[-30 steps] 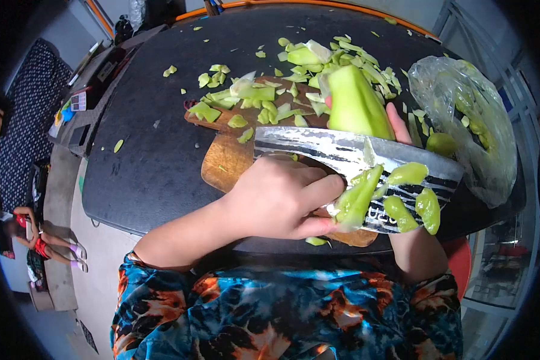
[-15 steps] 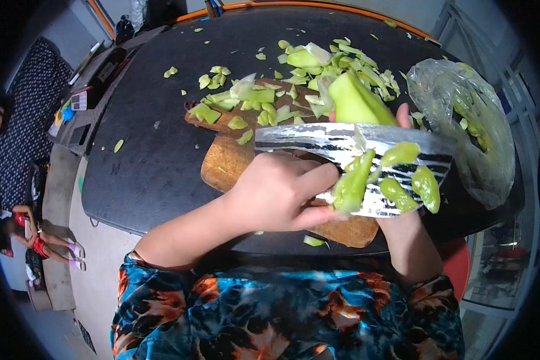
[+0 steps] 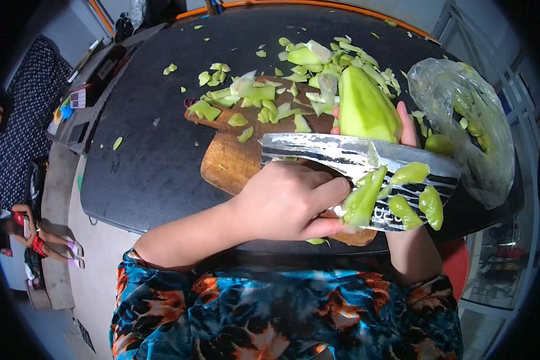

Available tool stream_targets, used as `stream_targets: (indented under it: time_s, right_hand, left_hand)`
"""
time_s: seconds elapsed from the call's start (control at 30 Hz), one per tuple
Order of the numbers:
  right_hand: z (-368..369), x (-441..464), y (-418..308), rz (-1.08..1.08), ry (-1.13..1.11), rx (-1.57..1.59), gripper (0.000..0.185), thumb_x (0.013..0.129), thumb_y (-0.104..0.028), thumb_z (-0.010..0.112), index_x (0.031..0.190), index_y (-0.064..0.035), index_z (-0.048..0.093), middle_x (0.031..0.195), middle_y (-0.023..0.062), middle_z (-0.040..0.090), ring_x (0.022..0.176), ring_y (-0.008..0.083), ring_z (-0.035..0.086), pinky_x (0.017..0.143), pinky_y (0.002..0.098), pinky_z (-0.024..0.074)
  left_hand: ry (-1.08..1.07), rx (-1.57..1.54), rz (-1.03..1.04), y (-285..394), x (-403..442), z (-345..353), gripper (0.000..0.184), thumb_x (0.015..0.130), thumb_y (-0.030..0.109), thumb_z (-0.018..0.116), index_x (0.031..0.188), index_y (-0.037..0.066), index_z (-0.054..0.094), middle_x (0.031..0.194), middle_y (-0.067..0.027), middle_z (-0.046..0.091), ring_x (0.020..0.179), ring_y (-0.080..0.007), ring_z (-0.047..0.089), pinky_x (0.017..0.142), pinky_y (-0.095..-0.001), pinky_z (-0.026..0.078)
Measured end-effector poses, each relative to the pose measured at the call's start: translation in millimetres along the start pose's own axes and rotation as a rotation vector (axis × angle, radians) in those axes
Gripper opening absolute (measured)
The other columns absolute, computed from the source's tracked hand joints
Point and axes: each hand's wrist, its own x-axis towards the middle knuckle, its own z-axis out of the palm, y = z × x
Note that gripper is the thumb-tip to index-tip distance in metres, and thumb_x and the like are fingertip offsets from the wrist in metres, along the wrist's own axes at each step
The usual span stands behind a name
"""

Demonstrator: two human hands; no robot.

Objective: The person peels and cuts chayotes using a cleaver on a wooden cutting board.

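My left hand (image 3: 294, 201) is closed around a wide cleaver (image 3: 324, 147), its blade pointing right across the front of the vegetable. Several wet green slices (image 3: 405, 211) cling to the blade. Behind it my right hand (image 3: 407, 126) holds a pale green peeled vegetable (image 3: 366, 107); fingertips show on both sides of it, while the palm is hidden by the blade. Below the hands lies a wooden board (image 3: 225, 159), partly covered. Green peelings and pieces (image 3: 255, 91) are scattered over the board's far part and the table beyond.
A clear plastic bag (image 3: 498, 162) with green pieces lies on the dark table (image 3: 144, 162) at the right, beside a small green piece (image 3: 440, 144). A red seat (image 3: 457, 264) shows below the table's right edge. Another person (image 3: 42, 240) is at the far left.
The vegetable has tilted and shifted slightly in my right hand, now standing more upright than half a second ago. The cleaver rose a little, then came back down.
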Motion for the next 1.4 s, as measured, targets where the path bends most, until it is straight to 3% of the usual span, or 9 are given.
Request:
stream_targets:
  time_s: [0.5,0.57,0.7,0.8,0.87,0.97,1.03,1.13,1.4]
  right_hand:
    - [-4.9,0.0,26.3,-0.123,-0.024,0.149,0.056,0.094,-0.047,0.039,0.131,-0.0060,0.046,0.116,0.0148,0.060,0.104,0.0271,0.061,0.090,0.0424,0.0512]
    - [0.6,-3.3,22.8,-0.085,-0.016,-0.070,0.059,0.091,-0.051,0.037,0.126,-0.0060,0.049,0.107,0.0138,0.061,0.086,0.0269,0.062,0.064,0.0354,0.0505]
    - [6.8,2.1,19.7,-0.085,-0.053,-0.171,0.058,0.089,-0.054,0.038,0.119,-0.0063,0.052,0.101,0.0131,0.061,0.072,0.0261,0.059,0.053,0.0313,0.0435]
    - [-2.6,5.6,14.6,-0.104,0.014,-0.161,0.058,0.089,-0.055,0.039,0.116,-0.0062,0.053,0.099,0.0118,0.062,0.071,0.0259,0.059,0.053,0.0310,0.0429]
    - [-12.1,6.1,13.8,-0.116,0.072,-0.159,0.058,0.089,-0.055,0.039,0.116,-0.0063,0.053,0.099,0.0097,0.062,0.074,0.0256,0.060,0.052,0.0305,0.0420]
    - [-22.7,7.3,24.0,-0.289,0.202,0.020,0.054,0.093,-0.051,0.037,0.124,-0.0087,0.050,0.115,0.0111,0.059,0.103,0.0268,0.059,0.082,0.0414,0.0524]
    - [-31.1,3.3,13.5,-0.068,-0.101,0.120,0.058,0.093,-0.051,0.040,0.131,-0.0083,0.046,0.123,0.0144,0.055,0.112,0.0272,0.056,0.094,0.0445,0.0471]
    - [5.1,-1.0,4.5,0.020,0.075,0.068,0.066,0.089,-0.055,0.042,0.130,-0.0028,0.047,0.120,0.0203,0.056,0.108,0.0293,0.058,0.094,0.0446,0.0464]
    - [-32.6,3.1,20.2,-0.008,-0.138,0.192,0.057,0.094,-0.048,0.038,0.131,-0.0055,0.045,0.124,0.0149,0.055,0.113,0.0292,0.055,0.095,0.0468,0.0457]
  left_hand:
    - [0.043,0.079,-0.064,-14.7,1.6,-11.7,0.035,0.081,0.041,0.063,0.086,0.007,0.055,0.061,-0.0093,0.057,0.056,-0.0285,0.061,0.051,-0.0391,0.048]
    - [0.221,0.069,-0.324,-45.0,2.1,-21.6,0.027,0.083,0.030,0.062,0.084,0.004,0.057,0.064,-0.0144,0.061,0.060,-0.0305,0.063,0.052,-0.0386,0.049]
    - [0.407,-0.168,-0.640,-68.5,-5.6,-46.0,0.029,0.091,0.029,0.058,0.090,0.000,0.059,0.060,-0.0095,0.057,0.055,-0.0164,0.056,0.055,-0.0311,0.046]
    - [0.374,-0.224,-0.550,-47.4,-2.2,-38.9,0.035,0.089,0.036,0.061,0.087,0.001,0.058,0.057,-0.0070,0.052,0.057,-0.0126,0.051,0.055,-0.0295,0.044]
    - [0.245,-0.131,-0.378,-37.2,-0.9,-30.2,0.038,0.085,0.041,0.064,0.081,0.004,0.056,0.056,-0.0092,0.052,0.052,-0.0212,0.056,0.052,-0.0334,0.045]
    - [-0.009,-0.091,-0.271,-13.0,3.6,-24.8,0.041,0.082,0.042,0.066,0.080,0.003,0.054,0.059,-0.0099,0.045,0.053,-0.0263,0.054,0.051,-0.0331,0.042]
    - [0.037,-0.014,-0.109,-9.5,4.9,-17.2,0.041,0.077,0.044,0.069,0.080,0.006,0.055,0.051,-0.0070,0.043,0.047,-0.0290,0.054,0.047,-0.0373,0.041]
    - [0.009,-0.023,-0.074,-7.5,4.9,-14.1,0.041,0.077,0.043,0.070,0.082,0.006,0.055,0.051,-0.0072,0.045,0.048,-0.0287,0.055,0.047,-0.0372,0.042]
    - [-0.020,0.065,-0.083,-13.0,1.6,-14.1,0.041,0.078,0.044,0.069,0.085,0.006,0.057,0.055,-0.0088,0.049,0.050,-0.0292,0.056,0.048,-0.0375,0.043]
